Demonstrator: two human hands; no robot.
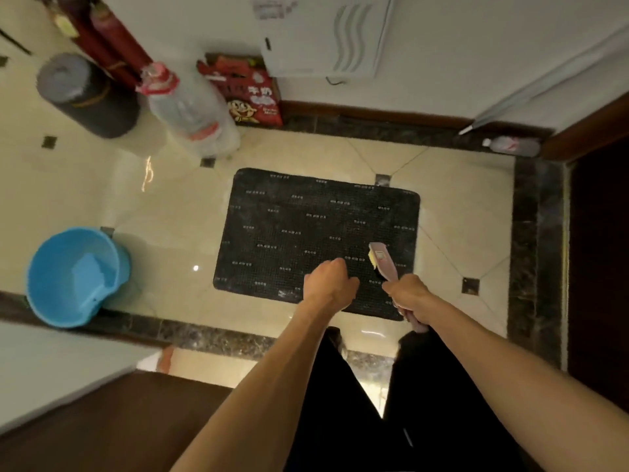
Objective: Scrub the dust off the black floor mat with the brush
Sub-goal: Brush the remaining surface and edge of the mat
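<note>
Brush (384, 264) in right hand (406, 296), head pointing away over mat (306, 233) near-right corner; left hand (328, 284) clenched, holding nothing; bare floor (459, 199) all round.

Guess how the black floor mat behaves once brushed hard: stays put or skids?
The black floor mat lies flat and looks thin, so it is probably floppy and light. It sits loose on glossy tile, so it may skid. The right hand grips the brush; the left hand holds nothing.

Home hallway — tiled floor (452, 185), bucket (76, 277)
</note>
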